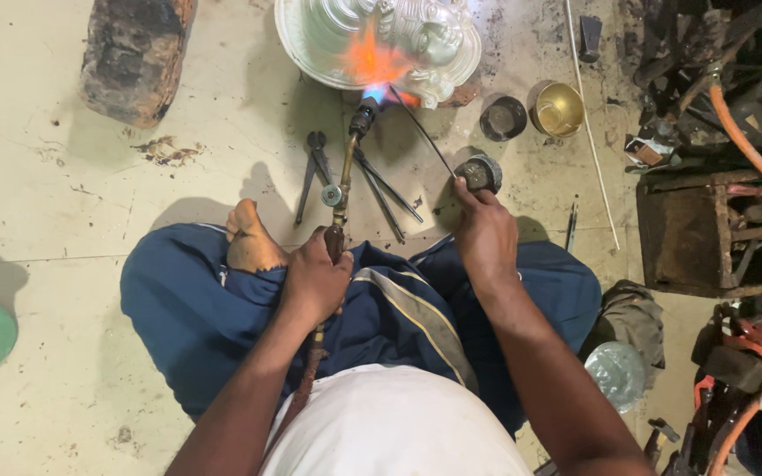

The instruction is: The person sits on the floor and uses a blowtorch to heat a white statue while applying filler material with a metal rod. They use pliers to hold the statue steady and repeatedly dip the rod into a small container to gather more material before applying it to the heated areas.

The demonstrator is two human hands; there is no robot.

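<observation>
Presently I see left hand wrapped tight round a slim brass torch, its blue-orange flame licking an embossed, shiny silver piece on gritty floor; right hand pinches a thin dark rod near a small round tin

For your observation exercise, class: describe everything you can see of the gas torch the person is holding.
The torch is a long, thin tube of brass-looking metal with a dark nozzle at its far end and a small round valve knob partway along. It is lit: a blue flame turns orange against the silvery embossed metal piece on the floor. The left hand grips its dark handle, and a reddish hose runs back from it along the person's body. It points away from the person, over tongs on the floor.
</observation>
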